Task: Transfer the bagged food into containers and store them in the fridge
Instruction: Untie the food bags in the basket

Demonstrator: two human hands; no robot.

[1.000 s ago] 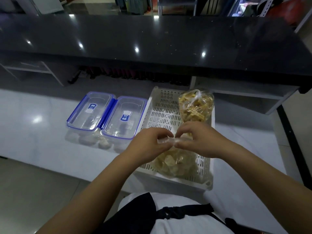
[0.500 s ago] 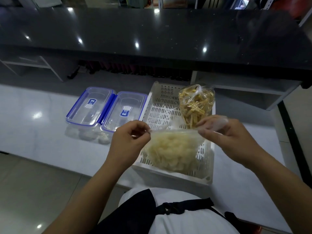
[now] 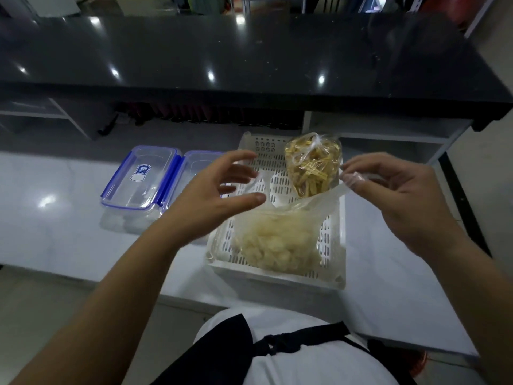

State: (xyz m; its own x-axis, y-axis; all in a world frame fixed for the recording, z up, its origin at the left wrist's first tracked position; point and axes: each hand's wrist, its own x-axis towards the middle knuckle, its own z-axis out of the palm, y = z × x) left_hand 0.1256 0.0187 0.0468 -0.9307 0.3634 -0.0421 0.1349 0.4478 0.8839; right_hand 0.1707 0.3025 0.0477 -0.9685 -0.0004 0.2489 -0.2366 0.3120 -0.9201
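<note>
A clear bag of pale food pieces (image 3: 273, 241) lies in the near part of a white perforated basket (image 3: 277, 276). My right hand (image 3: 394, 195) pinches the bag's right top edge and holds it up. My left hand (image 3: 219, 195) hovers over the basket's left side with fingers spread, holding nothing. A knotted bag of yellow sticks (image 3: 313, 165) stands in the basket's far right corner. Two clear containers with blue-trimmed lids sit left of the basket: one (image 3: 138, 182) in full view, the other (image 3: 200, 162) partly behind my left hand.
The basket and containers sit on a glossy white counter (image 3: 55, 218). A raised black countertop (image 3: 249, 56) runs across the back, with open shelves beneath it. My white shirt and dark apron (image 3: 277, 354) fill the lower edge.
Both hands first worked the bag's top together, then pulled it apart. Now my left hand has let go and opened, while my right hand still holds the edge, moved right.
</note>
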